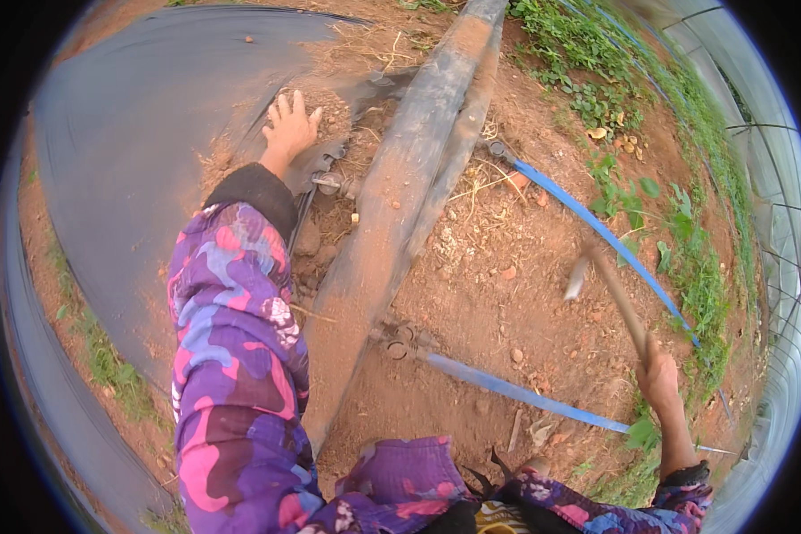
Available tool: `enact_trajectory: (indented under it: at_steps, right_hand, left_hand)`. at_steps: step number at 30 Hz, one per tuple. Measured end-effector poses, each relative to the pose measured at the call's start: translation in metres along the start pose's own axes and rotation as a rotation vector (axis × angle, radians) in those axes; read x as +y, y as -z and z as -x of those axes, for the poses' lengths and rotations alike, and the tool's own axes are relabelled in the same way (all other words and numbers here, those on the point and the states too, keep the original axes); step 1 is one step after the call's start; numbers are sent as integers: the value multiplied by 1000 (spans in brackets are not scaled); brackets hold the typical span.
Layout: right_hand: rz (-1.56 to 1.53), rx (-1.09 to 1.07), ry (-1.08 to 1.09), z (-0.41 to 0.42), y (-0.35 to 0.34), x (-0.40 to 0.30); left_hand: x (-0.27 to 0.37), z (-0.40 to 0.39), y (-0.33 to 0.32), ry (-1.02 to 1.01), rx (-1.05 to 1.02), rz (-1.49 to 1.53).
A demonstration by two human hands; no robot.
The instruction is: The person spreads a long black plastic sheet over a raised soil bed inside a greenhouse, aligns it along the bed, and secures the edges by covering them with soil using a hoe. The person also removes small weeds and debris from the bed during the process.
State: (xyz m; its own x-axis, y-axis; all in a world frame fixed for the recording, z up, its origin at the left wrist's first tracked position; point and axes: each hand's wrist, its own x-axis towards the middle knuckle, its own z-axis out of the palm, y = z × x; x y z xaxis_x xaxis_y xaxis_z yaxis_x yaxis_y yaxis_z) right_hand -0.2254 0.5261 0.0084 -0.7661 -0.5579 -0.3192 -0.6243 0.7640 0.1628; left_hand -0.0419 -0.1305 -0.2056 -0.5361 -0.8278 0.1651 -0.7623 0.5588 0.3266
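My left hand [292, 130] is stretched out with its fingers spread, over loose soil [330, 110] at the end of a black plastic mulch film [147, 120]. It holds nothing; whether the palm presses on the film's edge cannot be made out. Just below it, a pipe valve fitting [327, 181] sits beside the film. At the right, my right hand [659, 375] grips the wooden handle [617, 294] of a small hand hoe. Its pale metal blade [576, 279] is blurred and points down towards the bare ground.
A flat, soil-dusted hose [387, 193] crosses the middle. Two blue hoses [574, 203] [527, 397] run rightward, the nearer from a connector [404, 342]. Green plants [587, 73] line the right, before a plastic greenhouse wall [784, 247]. Another film strip [73, 427] lies left.
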Motion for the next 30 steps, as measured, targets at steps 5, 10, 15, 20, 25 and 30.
enact_trajectory:
  at_steps: [5,10,15,20,25,30]
  right_hand:
    - [174,-169,279,-23,48,-63]
    - [185,-274,179,-37,59,-92]
    - [230,-360,136,-41,56,-102]
    - [258,-467,79,-48,57,-105]
    - [225,-557,120,-64,62,-96]
    - [209,-458,190,-77,65,-74]
  left_hand:
    - [-1,2,-5,-23,-528,-259]
    - [6,3,8,-7,-637,-264]
    - [13,7,15,-96,-649,-263]
    - [13,6,14,-110,-672,-217]
    - [19,1,17,-54,-729,-224]
    - [26,4,21,-12,-723,-295]
